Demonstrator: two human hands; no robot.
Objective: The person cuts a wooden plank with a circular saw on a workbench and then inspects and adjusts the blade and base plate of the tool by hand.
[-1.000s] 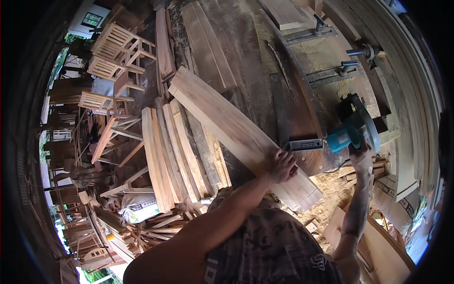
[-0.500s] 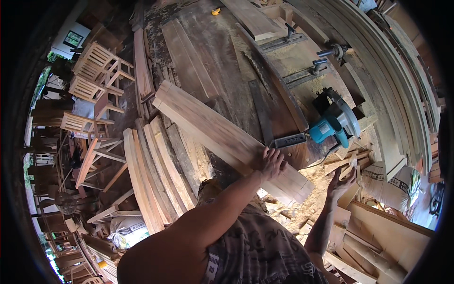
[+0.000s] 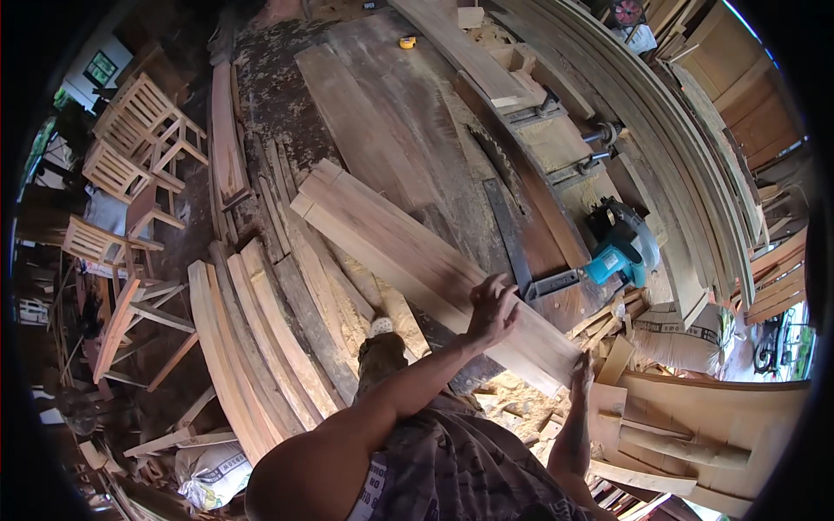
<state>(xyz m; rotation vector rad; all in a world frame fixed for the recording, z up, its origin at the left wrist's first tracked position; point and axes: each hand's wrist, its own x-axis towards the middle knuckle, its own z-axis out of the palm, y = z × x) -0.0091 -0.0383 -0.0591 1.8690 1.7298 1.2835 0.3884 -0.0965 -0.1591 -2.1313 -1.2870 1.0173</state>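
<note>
A long, thick wooden plank [image 3: 408, 252] lies slantwise in front of me, its far end toward the left and its near end by my body. My left hand [image 3: 493, 311] is on the plank's nearer half, fingers bent and closed at its surface. At the near end, my right hand [image 3: 581, 375] grips the plank's end, with its fingers partly hidden. To the right of the plank, a teal circular saw [image 3: 615, 259] rests on the workbench, apart from both hands.
Several long boards [image 3: 252, 339] lie at the left, near my foot [image 3: 380, 326]. A black metal bar [image 3: 504, 230] and clamps [image 3: 599, 135] are beyond the plank. A yellow tape measure [image 3: 407, 42] lies far off. Wooden chairs [image 3: 148, 130] stand at far left; a sack [image 3: 673, 334] sits right.
My right hand has come down from the air beside the plank onto its near end. The left hand's fingers are more bent. My view has shifted a little.
</note>
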